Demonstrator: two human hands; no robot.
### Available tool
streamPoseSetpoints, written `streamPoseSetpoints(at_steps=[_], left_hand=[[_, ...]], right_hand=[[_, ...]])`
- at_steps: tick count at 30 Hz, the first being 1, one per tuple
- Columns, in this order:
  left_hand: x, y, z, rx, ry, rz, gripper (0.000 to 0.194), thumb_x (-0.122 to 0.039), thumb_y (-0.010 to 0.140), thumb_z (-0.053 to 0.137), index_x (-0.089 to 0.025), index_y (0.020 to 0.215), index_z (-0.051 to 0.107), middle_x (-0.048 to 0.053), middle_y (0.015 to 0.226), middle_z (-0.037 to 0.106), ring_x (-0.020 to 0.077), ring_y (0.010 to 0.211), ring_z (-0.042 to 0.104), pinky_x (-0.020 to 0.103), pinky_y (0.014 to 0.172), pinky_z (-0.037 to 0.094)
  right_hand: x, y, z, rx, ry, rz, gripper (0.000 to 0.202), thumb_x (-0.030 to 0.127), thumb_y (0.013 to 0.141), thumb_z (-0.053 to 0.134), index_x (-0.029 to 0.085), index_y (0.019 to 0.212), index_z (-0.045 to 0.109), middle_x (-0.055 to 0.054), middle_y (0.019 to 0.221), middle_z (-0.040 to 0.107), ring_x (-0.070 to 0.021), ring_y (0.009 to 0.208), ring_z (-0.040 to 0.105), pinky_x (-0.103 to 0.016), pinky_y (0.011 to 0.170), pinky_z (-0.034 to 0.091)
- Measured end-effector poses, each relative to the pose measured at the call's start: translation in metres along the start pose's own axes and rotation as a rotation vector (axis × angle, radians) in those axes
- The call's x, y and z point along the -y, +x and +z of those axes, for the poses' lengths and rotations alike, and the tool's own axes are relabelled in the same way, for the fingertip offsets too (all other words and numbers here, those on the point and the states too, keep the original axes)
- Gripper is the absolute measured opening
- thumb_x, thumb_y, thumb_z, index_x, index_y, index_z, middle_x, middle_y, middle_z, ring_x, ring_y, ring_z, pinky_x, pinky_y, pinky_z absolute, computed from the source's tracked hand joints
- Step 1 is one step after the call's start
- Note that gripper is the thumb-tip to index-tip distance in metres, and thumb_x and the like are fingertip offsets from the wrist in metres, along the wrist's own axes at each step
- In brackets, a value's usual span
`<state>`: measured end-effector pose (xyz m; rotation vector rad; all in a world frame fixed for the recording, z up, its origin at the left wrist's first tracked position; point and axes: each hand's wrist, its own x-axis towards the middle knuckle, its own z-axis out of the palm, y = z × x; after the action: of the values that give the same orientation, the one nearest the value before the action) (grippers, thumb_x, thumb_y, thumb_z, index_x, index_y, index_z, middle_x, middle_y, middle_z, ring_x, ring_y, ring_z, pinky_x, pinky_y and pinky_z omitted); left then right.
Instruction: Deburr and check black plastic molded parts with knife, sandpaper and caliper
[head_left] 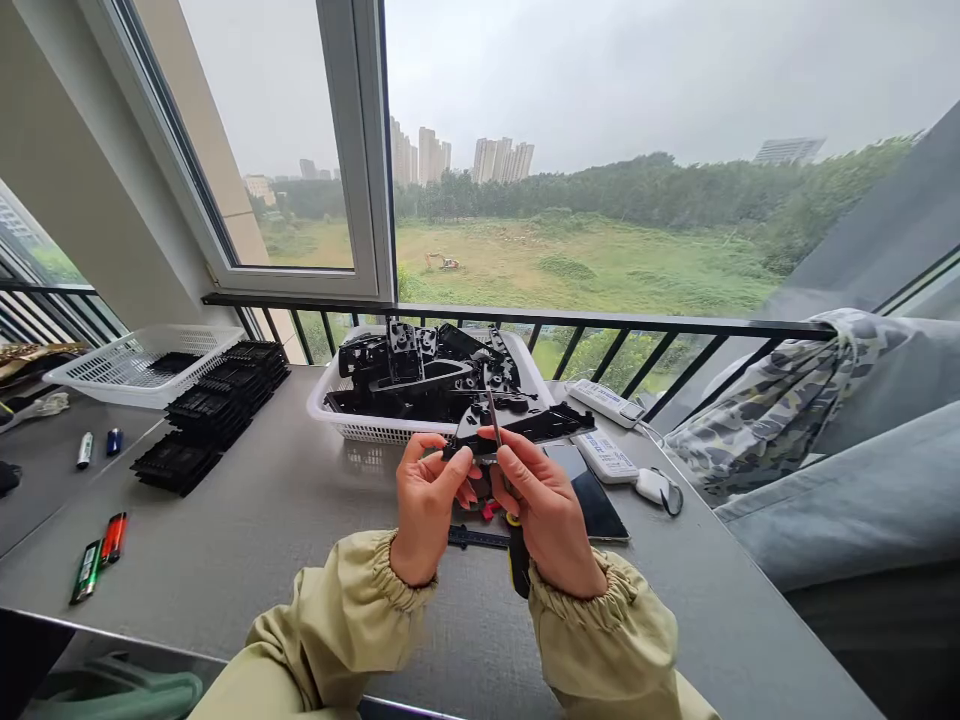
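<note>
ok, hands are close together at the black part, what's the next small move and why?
I'd firm up the left hand's grip on the black part before moving the thin metal shaft. The left fingertips pinch only its near edge, the right hand holds the shaft close by, and the heaped white basket sits just beyond, so a slip could snag.

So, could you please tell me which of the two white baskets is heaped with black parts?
The right basket: its black parts rise above the rim, while the left basket holds few.
</note>
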<state>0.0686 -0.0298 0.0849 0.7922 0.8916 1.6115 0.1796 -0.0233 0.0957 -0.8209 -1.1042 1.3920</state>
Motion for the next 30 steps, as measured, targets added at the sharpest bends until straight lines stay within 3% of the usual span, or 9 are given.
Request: streamPoseSetpoints(at_steps=[5, 15, 17, 19, 22, 25, 30], left_hand=[[0.002, 0.006, -0.001, -0.079, 0.006, 0.028, 0.037, -0.043, 0.065, 0.076, -0.019, 0.074, 0.049, -0.005, 0.043, 0.059, 0.0085, 0.037, 0.052, 0.019, 0.044, 0.042], [-0.005, 0.011, -0.007, -0.079, 0.158, 0.039, 0.034, -0.045, 0.066, 0.074, -0.018, 0.066, 0.054, -0.003, 0.040, 0.058, 0.0102, 0.034, 0.053, 0.018, 0.039, 0.040], [-0.006, 0.014, -0.009, -0.062, 0.103, -0.030, 0.033, -0.048, 0.070, 0.069, -0.017, 0.066, 0.055, -0.001, 0.042, 0.060, 0.0113, 0.035, 0.054, 0.020, 0.040, 0.042], [-0.008, 0.016, -0.009, -0.018, -0.006, -0.185, 0.031, -0.048, 0.075, 0.063, -0.016, 0.074, 0.060, 0.002, 0.050, 0.065, 0.0119, 0.036, 0.056, 0.021, 0.040, 0.045], [-0.013, 0.017, -0.009, 0.042, -0.194, -0.359, 0.022, -0.034, 0.077, 0.065, -0.017, 0.091, 0.063, 0.001, 0.064, 0.070, 0.0093, 0.043, 0.059, 0.017, 0.042, 0.047], [-0.019, 0.015, -0.007, 0.059, -0.342, -0.362, 0.020, -0.022, 0.077, 0.066, -0.020, 0.097, 0.064, -0.002, 0.069, 0.069, 0.0060, 0.049, 0.062, 0.012, 0.043, 0.047], [-0.026, 0.008, -0.007, 0.131, -0.427, -0.396, 0.018, -0.014, 0.080, 0.063, -0.021, 0.097, 0.066, -0.001, 0.083, 0.072, 0.0052, 0.056, 0.064, 0.010, 0.046, 0.050]], right_hand=[[-0.002, -0.001, -0.001, 0.008, -0.071, -0.008, 0.038, 0.049, 0.079, 0.063, 0.019, 0.102, 0.069, 0.008, 0.049, 0.032, -0.0079, 0.043, 0.024, -0.024, 0.041, 0.017], [-0.002, 0.000, -0.001, 0.038, -0.097, -0.035, 0.044, 0.053, 0.079, 0.063, 0.018, 0.106, 0.067, 0.008, 0.049, 0.031, -0.0075, 0.043, 0.022, -0.024, 0.041, 0.013], [-0.002, 0.000, -0.002, 0.035, -0.094, -0.045, 0.043, 0.052, 0.079, 0.063, 0.018, 0.105, 0.068, 0.007, 0.050, 0.033, -0.0072, 0.043, 0.023, -0.024, 0.041, 0.013], [-0.002, 0.001, -0.003, 0.035, -0.086, -0.058, 0.039, 0.051, 0.080, 0.063, 0.019, 0.102, 0.068, 0.006, 0.053, 0.038, -0.0069, 0.044, 0.024, -0.024, 0.042, 0.014], [-0.002, 0.002, -0.004, 0.058, -0.048, -0.068, 0.034, 0.049, 0.079, 0.064, 0.021, 0.097, 0.069, 0.002, 0.063, 0.050, -0.0058, 0.044, 0.027, -0.024, 0.042, 0.017], [0.000, 0.002, -0.005, 0.113, 0.029, -0.040, 0.033, 0.048, 0.077, 0.066, 0.022, 0.097, 0.068, 0.000, 0.071, 0.056, -0.0049, 0.044, 0.029, -0.024, 0.041, 0.017], [0.007, -0.004, -0.006, 0.178, 0.095, 0.034, 0.039, 0.049, 0.080, 0.065, 0.020, 0.106, 0.061, 0.003, 0.061, 0.050, -0.0064, 0.045, 0.026, -0.024, 0.041, 0.013]])
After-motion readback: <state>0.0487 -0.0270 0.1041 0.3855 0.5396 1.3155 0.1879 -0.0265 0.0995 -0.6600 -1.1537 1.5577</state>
